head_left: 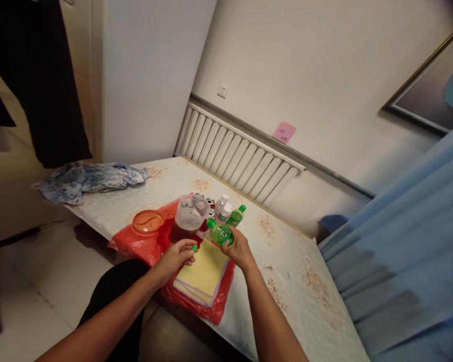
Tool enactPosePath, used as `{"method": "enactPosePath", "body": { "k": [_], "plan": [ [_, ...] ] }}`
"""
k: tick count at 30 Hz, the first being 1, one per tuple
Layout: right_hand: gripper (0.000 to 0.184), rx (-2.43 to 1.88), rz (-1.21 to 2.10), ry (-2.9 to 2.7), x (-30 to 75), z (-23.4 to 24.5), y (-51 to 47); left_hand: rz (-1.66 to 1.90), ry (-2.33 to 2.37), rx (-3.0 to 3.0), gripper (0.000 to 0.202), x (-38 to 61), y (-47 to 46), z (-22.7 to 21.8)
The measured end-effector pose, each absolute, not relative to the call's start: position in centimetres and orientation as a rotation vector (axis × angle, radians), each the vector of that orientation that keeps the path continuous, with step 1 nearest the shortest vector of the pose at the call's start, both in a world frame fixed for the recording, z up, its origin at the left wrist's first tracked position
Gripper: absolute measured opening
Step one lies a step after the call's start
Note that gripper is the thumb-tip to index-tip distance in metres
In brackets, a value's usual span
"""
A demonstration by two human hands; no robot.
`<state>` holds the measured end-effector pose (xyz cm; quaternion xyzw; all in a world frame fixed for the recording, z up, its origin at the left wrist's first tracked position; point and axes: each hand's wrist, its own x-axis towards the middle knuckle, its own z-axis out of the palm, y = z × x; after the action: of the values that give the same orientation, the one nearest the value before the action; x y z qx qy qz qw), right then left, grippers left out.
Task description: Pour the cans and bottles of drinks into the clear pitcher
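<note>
Risk of toppling standing bottles [236,217] by careless swinging of green bottle [221,234], gripped in right hand [241,248]; risk of dropping small green piece [194,248], pinched in left hand [176,256], through slackness.

- Dim, soft indoor light, source can't be told
- Wall [256,65] above radiator [234,153]: paler, shading off rightward
- Dark clothing [45,85] left of radiator: near-black, detail lost
- Glints on green bottle [221,235], red plastic [130,246] below radiator
- Wide-angle stretch outward from radiator; dark corner far upper right of it
</note>
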<state>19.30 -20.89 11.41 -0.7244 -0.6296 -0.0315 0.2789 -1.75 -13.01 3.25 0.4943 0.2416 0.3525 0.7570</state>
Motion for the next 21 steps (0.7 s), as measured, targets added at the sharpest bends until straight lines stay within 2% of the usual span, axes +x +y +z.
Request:
{"method": "enactPosePath", "body": {
  "k": [6, 12, 16, 21],
  "plan": [
    [0.053, -1.731, 0.127, -1.526, 17.6, 6.4, -26.2, 0.865, 0.540, 1.271, 0.041, -0.3, -13.2, 5.3],
    [0.046, -1.813, 0.139, -1.437, 16.3, 5.4, -28.6, 0.796, 0.526, 1.496, 0.038, 0.3, -14.1, 5.8],
    [0.054, -1.852, 0.069, -1.432, 16.7, 4.7, -29.3, 0.787, 0.517, 1.650, 0.035, 0.2, -14.5, 6.5],
    [0.053, -1.823, 0.056, -1.420, 17.1, 3.9, -29.7, 0.827, 0.508, 1.877, 0.030, 0.3, -14.9, 7.3]
  ]
}}
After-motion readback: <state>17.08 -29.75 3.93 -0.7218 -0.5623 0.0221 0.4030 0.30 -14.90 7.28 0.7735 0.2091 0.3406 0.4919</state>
